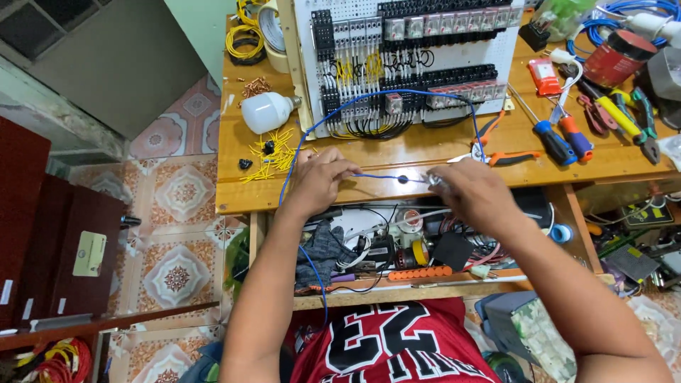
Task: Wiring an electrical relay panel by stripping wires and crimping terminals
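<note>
My left hand (pixel 320 179) pinches a thin blue wire (pixel 386 176) near the front edge of the wooden workbench (pixel 418 150). My right hand (pixel 474 193) grips a small metal tool or clip (pixel 434 181) at the wire's other end. The blue wire loops up over the white perforated panel (pixel 411 57) filled with rows of relays and terminal blocks, and another stretch of it hangs down past my left wrist. An orange-handled cutter (pixel 505 156) lies just beyond my right hand.
A white bulb (pixel 266 111) and loose yellow wire ends (pixel 273 157) lie left of the panel. Screwdrivers (pixel 560 138), pliers (pixel 631 120) and a red can (pixel 618 58) crowd the right side. An open drawer (pixel 397 255) below holds cables and parts. Tiled floor lies to the left.
</note>
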